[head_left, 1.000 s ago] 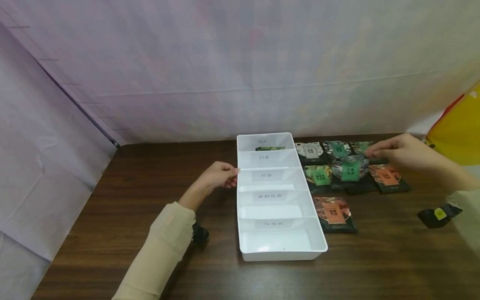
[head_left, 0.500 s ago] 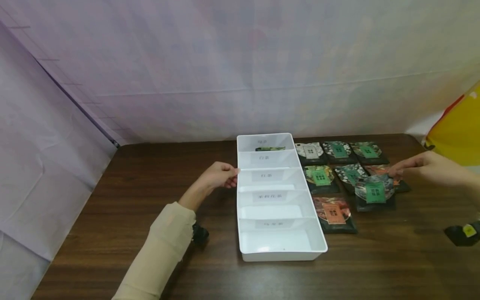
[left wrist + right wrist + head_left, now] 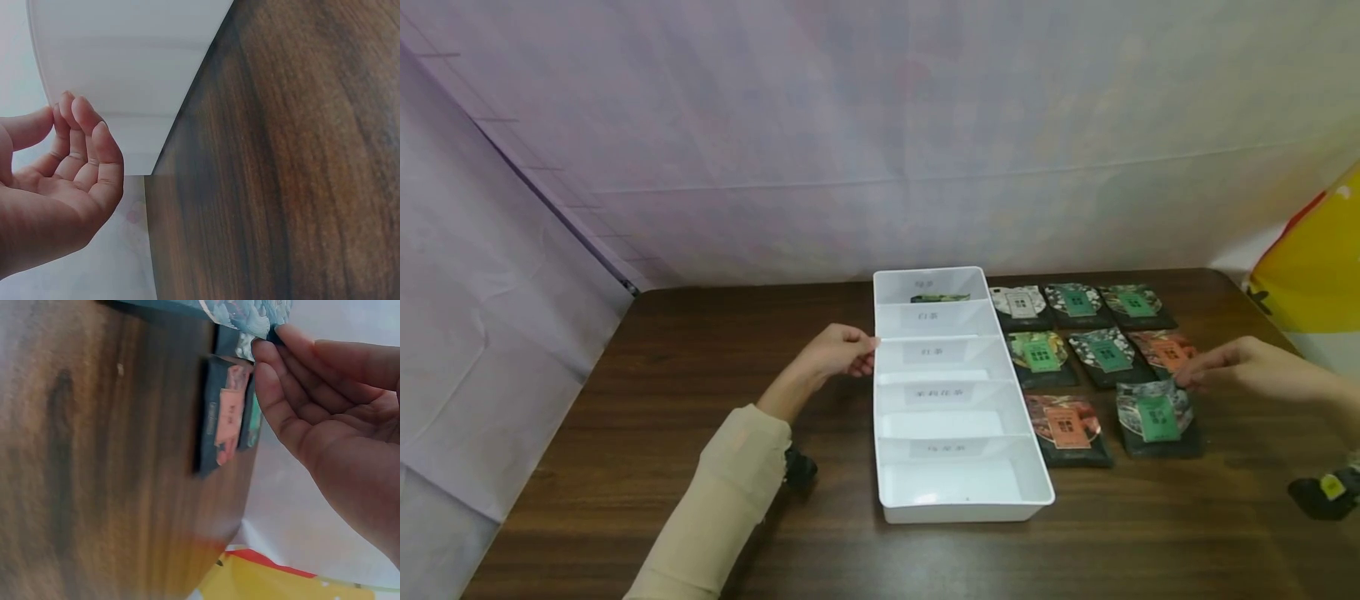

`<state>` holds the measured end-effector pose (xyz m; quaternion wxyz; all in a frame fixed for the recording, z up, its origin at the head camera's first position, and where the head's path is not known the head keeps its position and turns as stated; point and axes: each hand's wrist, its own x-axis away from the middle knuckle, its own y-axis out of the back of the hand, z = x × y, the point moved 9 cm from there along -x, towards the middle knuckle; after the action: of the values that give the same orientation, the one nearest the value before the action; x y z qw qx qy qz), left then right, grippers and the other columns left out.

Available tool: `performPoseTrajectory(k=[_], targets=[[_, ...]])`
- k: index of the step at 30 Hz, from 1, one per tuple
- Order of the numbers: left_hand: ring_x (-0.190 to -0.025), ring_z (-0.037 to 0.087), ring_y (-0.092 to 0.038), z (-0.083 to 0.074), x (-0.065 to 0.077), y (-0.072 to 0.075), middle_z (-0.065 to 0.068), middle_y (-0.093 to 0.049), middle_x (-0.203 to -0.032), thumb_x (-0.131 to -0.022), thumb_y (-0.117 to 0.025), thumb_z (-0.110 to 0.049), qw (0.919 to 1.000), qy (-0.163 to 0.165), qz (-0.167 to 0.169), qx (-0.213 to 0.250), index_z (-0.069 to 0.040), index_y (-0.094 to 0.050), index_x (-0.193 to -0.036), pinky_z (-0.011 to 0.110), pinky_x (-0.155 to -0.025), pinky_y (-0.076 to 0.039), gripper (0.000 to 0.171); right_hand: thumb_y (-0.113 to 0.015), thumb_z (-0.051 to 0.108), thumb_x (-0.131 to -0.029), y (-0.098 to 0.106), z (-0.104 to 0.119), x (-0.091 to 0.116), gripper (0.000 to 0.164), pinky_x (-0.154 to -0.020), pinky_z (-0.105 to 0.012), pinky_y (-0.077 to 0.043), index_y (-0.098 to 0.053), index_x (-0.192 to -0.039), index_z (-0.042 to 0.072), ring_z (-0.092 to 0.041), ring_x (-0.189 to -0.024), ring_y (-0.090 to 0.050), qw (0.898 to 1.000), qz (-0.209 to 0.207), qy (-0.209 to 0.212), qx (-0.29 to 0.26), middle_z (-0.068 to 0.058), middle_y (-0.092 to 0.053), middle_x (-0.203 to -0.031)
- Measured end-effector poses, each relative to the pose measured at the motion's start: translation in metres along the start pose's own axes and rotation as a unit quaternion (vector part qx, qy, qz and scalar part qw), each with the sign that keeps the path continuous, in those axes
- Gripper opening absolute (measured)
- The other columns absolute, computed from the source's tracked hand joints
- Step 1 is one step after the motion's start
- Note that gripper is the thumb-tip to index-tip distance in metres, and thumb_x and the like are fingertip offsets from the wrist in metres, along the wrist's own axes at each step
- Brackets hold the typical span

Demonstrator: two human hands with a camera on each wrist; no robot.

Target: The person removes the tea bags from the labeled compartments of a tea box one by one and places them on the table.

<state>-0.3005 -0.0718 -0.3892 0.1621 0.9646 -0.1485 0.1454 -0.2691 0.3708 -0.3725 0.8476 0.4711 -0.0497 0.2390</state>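
My right hand pinches the top corner of a dark packet with a green label, at the near right end of the packet group. In the right wrist view, thumb and fingertips grip that packet's edge. At the middle of its left side, a white divided box has its rim between the thumb and fingertips of my left hand. The left wrist view shows this hand curled at the box's outer wall. One packet lies in the farthest compartment.
Right of the box, several packets lie in rows on the brown table; the nearest has an orange label. An orange-label packet lies behind the held one. White cloth hangs behind, with yellow material at right.
My right hand has carried the green-label packet right and toward me, from above the middle row to the near row beside the orange-label packet. My left hand and the box have stayed put.
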Motion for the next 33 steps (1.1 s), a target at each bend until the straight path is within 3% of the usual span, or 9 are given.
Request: performPoseTrajectory(k=[6, 10, 13, 15, 18, 25, 33], targets=[[-0.061, 0.013, -0.055, 0.001, -0.001, 0.0, 0.009, -0.057, -0.073, -0.095, -0.05, -0.013, 1.0, 0.002, -0.002, 0.0, 0.008, -0.06, -0.093, 0.038, -0.074, -0.05, 0.023, -0.044, -0.004, -0.091, -0.013, -0.001, -0.004, 0.022, -0.068, -0.026, -0.05, -0.063, -0.101, -0.009, -0.003, -0.081, -0.059, 0.999, 0.016, 0.031, -0.028, -0.019, -0.062, -0.102], [-0.062, 0.014, -0.055, 0.002, -0.002, 0.001, 0.009, -0.057, -0.074, -0.095, -0.05, -0.013, 1.0, 0.0, -0.004, -0.001, 0.008, -0.06, -0.093, 0.038, -0.074, -0.05, 0.023, -0.044, -0.007, -0.089, -0.02, -0.002, -0.004, 0.022, -0.067, -0.026, -0.051, -0.063, -0.1, -0.012, -0.002, -0.082, -0.059, 0.995, 0.028, 0.064, -0.065, 0.001, -0.064, -0.099], [-0.062, 0.014, -0.055, 0.002, -0.002, 0.001, 0.008, -0.057, -0.073, -0.095, -0.05, -0.013, 1.0, 0.002, -0.004, -0.001, 0.008, -0.06, -0.093, 0.037, -0.074, -0.05, 0.023, -0.044, -0.008, -0.089, -0.023, -0.002, -0.005, 0.023, -0.069, -0.025, -0.052, -0.062, -0.101, -0.013, -0.001, -0.085, -0.059, 0.992, 0.04, 0.08, -0.093, 0.008, -0.065, -0.099], [-0.062, 0.014, -0.055, 0.002, -0.002, 0.0, 0.008, -0.056, -0.072, -0.095, -0.05, -0.012, 1.0, 0.003, -0.003, 0.0, 0.008, -0.06, -0.093, 0.037, -0.073, -0.05, 0.023, -0.043, -0.008, -0.09, -0.025, -0.001, -0.005, 0.023, -0.07, -0.025, -0.052, -0.06, -0.103, -0.015, 0.0, -0.087, -0.059, 0.99, 0.047, 0.084, -0.1, 0.007, -0.065, -0.101], [-0.062, 0.014, -0.055, 0.001, -0.001, 0.0, 0.008, -0.057, -0.072, -0.095, -0.05, -0.012, 1.0, 0.002, -0.001, 0.002, 0.008, -0.06, -0.093, 0.037, -0.073, -0.05, 0.023, -0.042, -0.007, -0.091, -0.027, -0.002, -0.005, 0.024, -0.07, -0.025, -0.052, -0.058, -0.106, -0.016, 0.0, -0.088, -0.06, 0.991, 0.049, 0.08, -0.1, -0.005, -0.065, -0.105], [-0.062, 0.014, -0.055, 0.001, 0.0, -0.001, 0.008, -0.057, -0.073, -0.095, -0.049, -0.012, 1.0, 0.003, 0.001, -0.001, 0.008, -0.06, -0.093, 0.035, -0.071, -0.05, 0.023, -0.043, -0.003, -0.092, -0.028, -0.005, -0.005, 0.026, -0.071, -0.027, -0.052, -0.056, -0.11, -0.016, -0.004, -0.085, -0.061, 0.996, 0.034, 0.03, -0.08, -0.029, -0.056, -0.111], [-0.061, 0.014, -0.055, -0.001, 0.001, 0.0, 0.009, -0.057, -0.073, -0.095, -0.049, -0.012, 1.0, 0.002, 0.002, 0.001, 0.008, -0.059, -0.093, 0.036, -0.072, -0.05, 0.023, -0.042, -0.001, -0.093, -0.014, 0.0, -0.004, 0.027, -0.07, -0.028, -0.052, -0.058, -0.112, -0.011, -0.009, -0.083, -0.062, 0.998, -0.005, 0.014, -0.059, -0.025, -0.059, -0.11]])
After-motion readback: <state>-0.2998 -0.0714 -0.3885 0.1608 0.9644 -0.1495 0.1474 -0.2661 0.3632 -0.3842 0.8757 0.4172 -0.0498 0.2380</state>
